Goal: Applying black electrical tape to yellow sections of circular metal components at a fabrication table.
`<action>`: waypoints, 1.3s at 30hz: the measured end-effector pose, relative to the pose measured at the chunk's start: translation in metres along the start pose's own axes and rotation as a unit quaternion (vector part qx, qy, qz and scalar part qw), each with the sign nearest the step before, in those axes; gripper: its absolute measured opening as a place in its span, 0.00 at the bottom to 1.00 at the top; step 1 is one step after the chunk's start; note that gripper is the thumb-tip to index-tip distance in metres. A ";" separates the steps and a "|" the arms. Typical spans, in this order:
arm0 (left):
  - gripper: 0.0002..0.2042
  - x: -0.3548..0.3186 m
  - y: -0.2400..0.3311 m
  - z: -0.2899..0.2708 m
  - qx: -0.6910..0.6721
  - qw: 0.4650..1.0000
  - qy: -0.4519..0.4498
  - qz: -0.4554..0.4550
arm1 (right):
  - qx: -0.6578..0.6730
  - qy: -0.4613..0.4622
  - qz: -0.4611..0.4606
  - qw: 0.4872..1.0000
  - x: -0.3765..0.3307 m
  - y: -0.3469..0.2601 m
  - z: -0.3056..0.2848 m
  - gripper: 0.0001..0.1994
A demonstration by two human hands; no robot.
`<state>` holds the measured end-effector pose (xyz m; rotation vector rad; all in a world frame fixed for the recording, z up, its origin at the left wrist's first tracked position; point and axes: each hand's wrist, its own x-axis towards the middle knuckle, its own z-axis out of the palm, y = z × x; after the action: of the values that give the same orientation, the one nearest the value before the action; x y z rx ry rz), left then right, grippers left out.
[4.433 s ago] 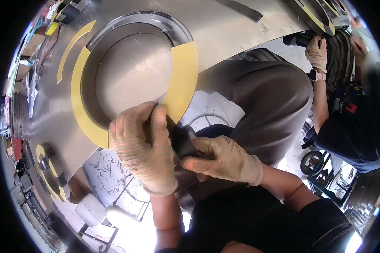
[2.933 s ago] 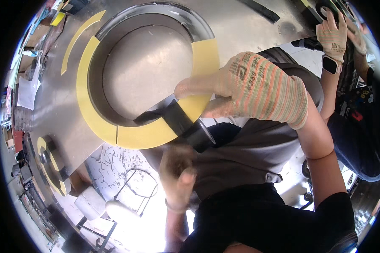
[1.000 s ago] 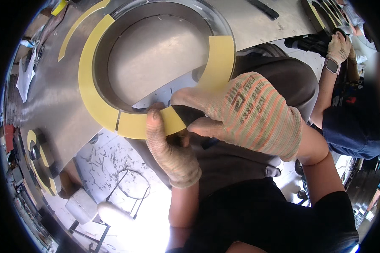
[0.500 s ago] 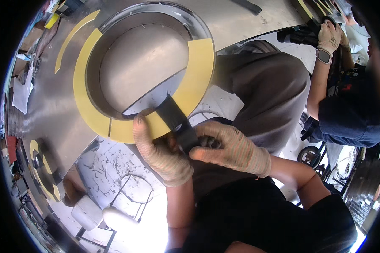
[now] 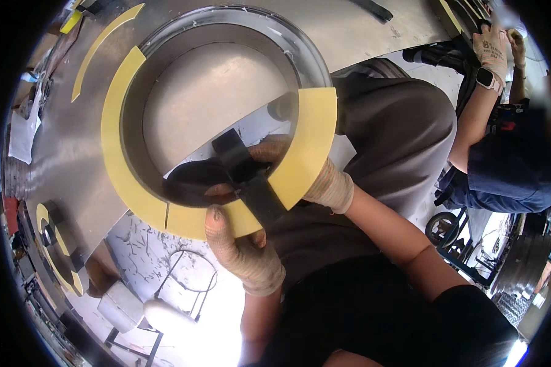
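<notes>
A large round ring (image 5: 113, 140) with yellow curved segments on its face lies partly over the table edge, tilted toward me. My left hand (image 5: 248, 260), gloved, grips its lower rim, thumb on the yellow face and the other fingers largely behind. A wide black strip (image 5: 263, 202) crosses the face between two yellow segments and bends through the ring's opening. My right hand (image 5: 333, 186), also gloved, reaches behind the lower right of the ring. Its fingers show through the opening, closed at the strip's inner part; the ring hides the rest of that hand.
A loose yellow arc piece (image 5: 101, 46) lies on the metal table (image 5: 73, 159). A smaller disc with yellow segments (image 5: 46, 214) sits at the left. Black strips (image 5: 373, 9) lie at the far edge. At right, a co-worker's gloved hand (image 5: 490, 49) works; cuttings litter the floor.
My right hand has gone from the front of the strip to behind the ring. The strip now folds over the face into the opening. The ring has shifted down and right.
</notes>
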<state>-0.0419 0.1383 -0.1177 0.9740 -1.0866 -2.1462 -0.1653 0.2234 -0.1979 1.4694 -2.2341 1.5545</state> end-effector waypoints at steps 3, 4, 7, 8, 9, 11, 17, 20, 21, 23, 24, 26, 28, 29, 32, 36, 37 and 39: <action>0.27 -0.005 -0.001 -0.001 -0.024 0.999 0.033 -0.013 | 0.230 -0.078 0.094 0.966 0.004 0.006 0.009 0.20; 0.27 -0.006 -0.002 0.001 -0.044 0.997 0.062 -0.006 | 0.308 -0.060 0.104 0.944 0.006 0.005 0.009 0.20; 0.26 -0.007 0.002 -0.006 -0.056 0.998 0.009 -0.040 | 0.332 -0.082 0.077 0.937 0.013 0.005 0.004 0.20; 0.26 -0.007 0.002 -0.006 -0.058 0.997 0.011 -0.041 | 0.399 -0.086 0.088 0.909 0.014 0.003 0.000 0.20; 0.26 -0.007 0.000 -0.006 -0.074 0.996 0.020 -0.038 | 0.398 -0.089 0.088 0.909 0.014 -0.003 -0.005 0.20; 0.26 -0.005 -0.002 -0.008 -0.095 0.994 0.029 -0.033 | 0.506 -0.080 0.262 0.818 0.007 -0.019 -0.019 0.18; 0.25 -0.009 0.000 -0.006 -0.070 0.997 0.015 -0.012 | 0.531 -0.082 0.361 0.762 0.000 -0.063 -0.124 0.31; 0.25 -0.006 -0.001 -0.003 -0.073 0.997 0.001 -0.003 | 0.404 -0.190 0.391 0.805 0.072 -0.104 -0.116 0.32; 0.26 -0.003 -0.008 -0.009 -0.086 0.996 -0.022 -0.013 | 0.332 -0.219 0.202 0.895 0.074 -0.077 -0.102 0.30; 0.27 -0.005 -0.009 -0.009 -0.080 0.997 -0.018 0.002 | 0.240 -0.243 0.002 0.940 0.076 -0.067 -0.088 0.28; 0.27 -0.003 -0.010 -0.010 -0.081 0.997 -0.022 0.004 | 0.224 -0.221 -0.004 0.949 0.075 -0.074 -0.087 0.27; 0.26 0.001 -0.014 -0.008 -0.088 0.995 -0.042 0.023 | 0.192 -0.183 -0.014 0.964 0.077 -0.091 -0.089 0.25; 0.28 -0.002 -0.006 -0.006 -0.099 0.994 -0.029 0.035 | 0.170 -0.150 -0.023 0.974 0.081 -0.110 -0.088 0.23; 0.28 -0.003 0.001 -0.007 -0.103 0.994 -0.026 0.018 | 0.415 -0.177 0.263 0.852 0.082 -0.145 -0.107 0.22; 0.31 0.004 -0.017 -0.006 -0.175 0.984 0.012 -0.007 | 0.430 -0.291 0.668 0.533 0.054 -0.188 -0.129 0.24; 0.33 -0.001 -0.004 0.004 -0.147 0.989 -0.012 0.005 | 0.370 -0.265 0.556 0.696 -0.034 -0.124 -0.066 0.27; 0.35 -0.001 -0.004 0.004 -0.141 0.990 -0.018 0.008 | 0.357 -0.237 0.506 0.748 -0.038 -0.100 -0.049 0.26; 0.34 -0.002 0.000 0.009 -0.126 0.992 -0.013 0.024 | 0.291 -0.198 0.380 0.855 -0.030 -0.044 -0.024 0.25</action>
<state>-0.0482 0.1438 -0.1133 0.7973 -0.8156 -2.1971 -0.1283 0.2595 -0.1700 1.0885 -3.0012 2.5368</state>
